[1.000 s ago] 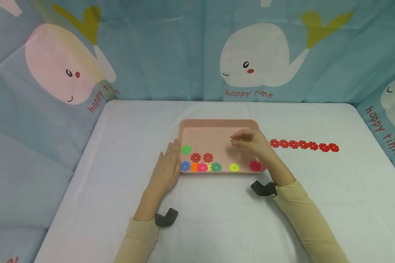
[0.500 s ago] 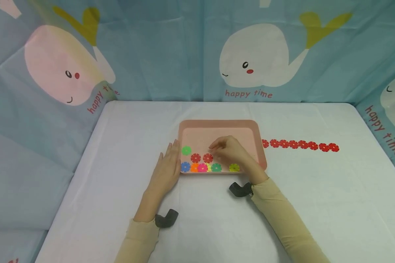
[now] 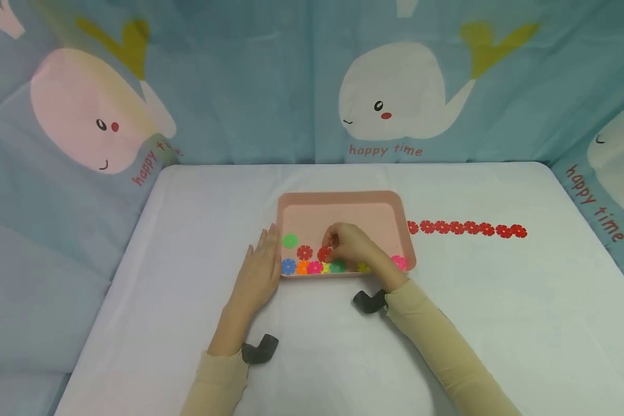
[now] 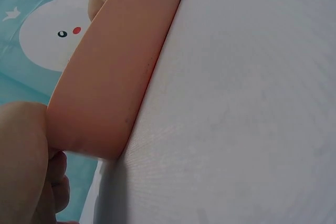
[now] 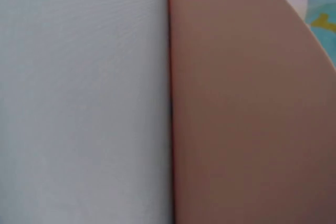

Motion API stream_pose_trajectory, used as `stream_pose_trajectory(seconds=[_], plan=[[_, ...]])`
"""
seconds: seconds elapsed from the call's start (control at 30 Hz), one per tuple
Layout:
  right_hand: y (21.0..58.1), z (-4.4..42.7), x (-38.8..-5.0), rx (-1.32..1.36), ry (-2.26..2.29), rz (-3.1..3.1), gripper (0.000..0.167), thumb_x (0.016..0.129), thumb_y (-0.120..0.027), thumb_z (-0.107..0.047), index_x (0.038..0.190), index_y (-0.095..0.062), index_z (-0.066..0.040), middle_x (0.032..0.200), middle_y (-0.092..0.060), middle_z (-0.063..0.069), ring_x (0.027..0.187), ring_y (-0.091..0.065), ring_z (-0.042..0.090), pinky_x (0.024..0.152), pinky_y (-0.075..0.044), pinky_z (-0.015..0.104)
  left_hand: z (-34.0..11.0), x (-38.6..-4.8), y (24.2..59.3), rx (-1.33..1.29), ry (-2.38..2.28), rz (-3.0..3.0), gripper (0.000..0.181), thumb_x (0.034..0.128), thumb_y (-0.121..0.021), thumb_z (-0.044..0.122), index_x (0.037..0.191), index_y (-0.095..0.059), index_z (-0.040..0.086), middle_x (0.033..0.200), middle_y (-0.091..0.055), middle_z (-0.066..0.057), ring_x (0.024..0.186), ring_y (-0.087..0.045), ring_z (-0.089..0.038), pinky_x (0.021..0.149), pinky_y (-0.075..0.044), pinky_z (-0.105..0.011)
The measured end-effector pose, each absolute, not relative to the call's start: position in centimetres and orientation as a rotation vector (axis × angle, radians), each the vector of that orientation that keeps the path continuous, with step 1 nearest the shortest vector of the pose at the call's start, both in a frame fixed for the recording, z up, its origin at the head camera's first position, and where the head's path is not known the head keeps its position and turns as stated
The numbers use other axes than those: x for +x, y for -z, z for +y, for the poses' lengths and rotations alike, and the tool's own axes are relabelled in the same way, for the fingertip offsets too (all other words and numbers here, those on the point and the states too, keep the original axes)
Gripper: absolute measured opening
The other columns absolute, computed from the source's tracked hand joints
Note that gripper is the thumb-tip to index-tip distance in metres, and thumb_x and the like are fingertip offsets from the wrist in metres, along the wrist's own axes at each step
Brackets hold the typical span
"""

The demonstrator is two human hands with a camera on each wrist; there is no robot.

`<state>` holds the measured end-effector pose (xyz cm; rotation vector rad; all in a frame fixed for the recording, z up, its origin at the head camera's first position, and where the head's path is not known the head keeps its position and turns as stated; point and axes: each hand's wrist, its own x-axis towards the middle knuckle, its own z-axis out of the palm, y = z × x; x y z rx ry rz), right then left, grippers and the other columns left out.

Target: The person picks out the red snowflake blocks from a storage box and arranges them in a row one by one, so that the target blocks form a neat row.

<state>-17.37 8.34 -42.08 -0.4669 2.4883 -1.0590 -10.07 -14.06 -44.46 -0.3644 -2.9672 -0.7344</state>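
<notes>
My right hand (image 3: 351,245) is over the front part of the pink tray (image 3: 338,198), its fingers curled and its thumb and fingertips at a red snowflake disc (image 3: 323,254). The fingers partly cover that disc and seem to pinch it. Flat along the tray's left side lies my left hand (image 3: 259,271), fingers straight and touching the rim. In the left wrist view, a hand (image 4: 23,161) shows beside the tray's outer wall (image 4: 105,77). The right wrist view has only the tray wall (image 5: 252,103) and white cloth, with no fingers visible.
Another red disc (image 3: 304,252), a light green disc (image 3: 290,241), a blue disc (image 3: 288,266) and several other coloured discs lie along the tray's front and left. A row of red discs (image 3: 456,227) stretches right of the tray on the white tablecloth (image 3: 499,318).
My right hand has moved left across the tray from its right side, then down to the red disc. The left hand stays at the tray's edge. The head view has shifted slightly.
</notes>
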Motion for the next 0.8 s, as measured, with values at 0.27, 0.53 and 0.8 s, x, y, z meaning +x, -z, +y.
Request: stream_pose_trajectory(seconds=[0.27, 0.53, 0.8], plan=[[42.6, 10.0, -16.9, -0.308, 1.321, 2.369, 0.016, 0.076, -0.078, -0.01, 0.082, -0.063, -0.008, 0.077, -0.063, 0.004, 0.075, -0.056, 0.021, 0.067, -0.049, 0.028, -13.8, -9.6, 45.1, -0.368, 0.762, -2.971, 0.055, 0.1014, -0.035, 0.022, 0.151, -0.017, 0.006, 0.156, -0.017, -0.006, 0.142, -0.015, -0.026, 0.111, -0.016, -0.054], [40.5, 14.9, -17.2, -0.215, 1.584, 2.403, 0.016, 0.082, -0.071, -0.004, 0.093, -0.063, 0.004, 0.084, -0.065, 0.012, 0.076, -0.061, 0.019, 0.071, -0.055, 0.027, -13.7, -9.5, 45.1, -0.364, 0.757, -2.966, 0.055, 0.1017, -0.035, 0.022, 0.151, -0.017, 0.006, 0.155, -0.018, -0.005, 0.142, -0.016, -0.025, 0.111, -0.017, -0.054], [39.5, 21.3, -17.0, -0.011, 1.661, 2.54, 0.028, 0.087, -0.068, -0.014, 0.105, -0.062, 0.007, 0.081, -0.068, -0.005, 0.072, -0.063, 0.009, 0.064, -0.05, 0.025, -13.9, -9.5, 45.1, -0.36, 0.752, -2.953, 0.055, 0.1012, -0.037, 0.021, 0.151, -0.018, 0.006, 0.155, -0.018, -0.005, 0.142, -0.017, -0.025, 0.111, -0.017, -0.054]])
